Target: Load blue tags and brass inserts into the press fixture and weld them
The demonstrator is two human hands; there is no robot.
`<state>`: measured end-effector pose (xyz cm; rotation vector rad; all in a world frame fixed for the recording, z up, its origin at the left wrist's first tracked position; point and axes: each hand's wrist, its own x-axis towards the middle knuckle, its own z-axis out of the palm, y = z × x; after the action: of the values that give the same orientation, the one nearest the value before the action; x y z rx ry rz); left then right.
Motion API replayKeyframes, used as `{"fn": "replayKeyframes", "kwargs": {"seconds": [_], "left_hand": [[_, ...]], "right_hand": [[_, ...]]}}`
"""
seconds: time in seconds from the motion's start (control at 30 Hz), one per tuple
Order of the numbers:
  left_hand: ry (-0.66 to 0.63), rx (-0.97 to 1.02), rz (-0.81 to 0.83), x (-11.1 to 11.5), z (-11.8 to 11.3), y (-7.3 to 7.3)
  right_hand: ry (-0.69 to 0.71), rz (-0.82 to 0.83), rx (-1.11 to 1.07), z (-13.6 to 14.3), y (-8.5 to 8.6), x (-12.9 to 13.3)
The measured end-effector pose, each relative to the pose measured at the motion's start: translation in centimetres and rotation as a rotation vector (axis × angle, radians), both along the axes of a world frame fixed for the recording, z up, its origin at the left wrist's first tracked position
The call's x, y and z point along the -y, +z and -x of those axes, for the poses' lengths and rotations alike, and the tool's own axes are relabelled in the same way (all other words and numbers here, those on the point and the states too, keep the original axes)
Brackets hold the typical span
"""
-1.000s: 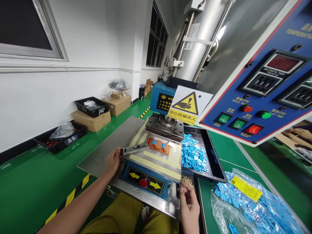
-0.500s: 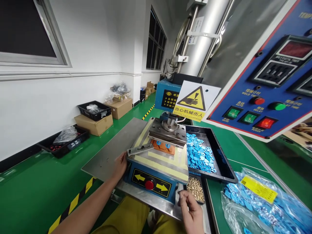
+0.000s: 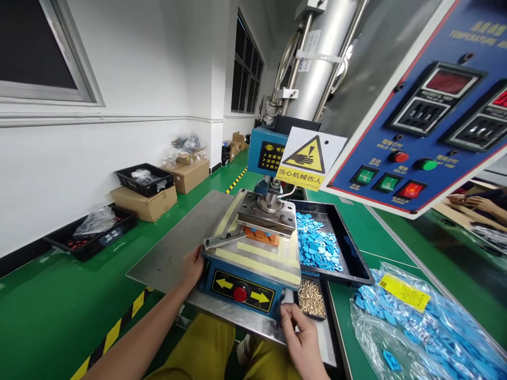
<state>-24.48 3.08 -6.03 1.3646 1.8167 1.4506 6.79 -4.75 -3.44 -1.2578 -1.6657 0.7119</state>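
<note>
Overhead, a silver cylinder (image 3: 317,68) is standing above a small blue press (image 3: 247,279), its steel plate (image 3: 268,215) sitting low over an orange fixture (image 3: 264,237) that is carrying blue pieces. The left hand (image 3: 193,266) is pressing against the left side of the press base, fingers curled round its edge. The right hand (image 3: 301,332) is resting at the base's right front corner, fingers loosely bent and touching the metal, holding nothing that can be made out. A red button (image 3: 240,293) is sitting between two yellow arrows on the front. Just right of the press, a small tray of brass eyelets (image 3: 310,298) is lying beside a black tray (image 3: 356,264) heaped with blue tags (image 3: 317,245). A clear bag of blue tags (image 3: 420,332) is lying on the green bench. A yellow warning sign (image 3: 309,158) and a blue control panel (image 3: 428,121) are hanging close by. Along the white wall, cardboard boxes (image 3: 146,200) and black crates (image 3: 95,232) are sitting on the green floor.
</note>
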Motion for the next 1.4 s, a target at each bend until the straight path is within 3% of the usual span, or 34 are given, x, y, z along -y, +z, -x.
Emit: {"fn": "replayKeyframes", "kwargs": {"seconds": [0.27,0.6,0.83,1.4], "left_hand": [[-0.028,-0.073,0.009,-0.1,0.4,-1.1],[-0.003,-0.160,0.124,-0.2,0.7,-1.6],[0.004,-0.206,0.150,-0.3,0.5,-1.4],[0.002,-0.210,0.166,-0.6,1.0,-2.3]], "right_hand": [[0.105,-0.020,0.177,-0.2,-0.3,-0.4],[0.179,0.097,0.366,0.1,-0.8,-0.4],[0.186,0.101,0.397,0.2,-0.7,-0.4],[0.184,0.092,0.389,0.3,-0.6,-0.4]]}}
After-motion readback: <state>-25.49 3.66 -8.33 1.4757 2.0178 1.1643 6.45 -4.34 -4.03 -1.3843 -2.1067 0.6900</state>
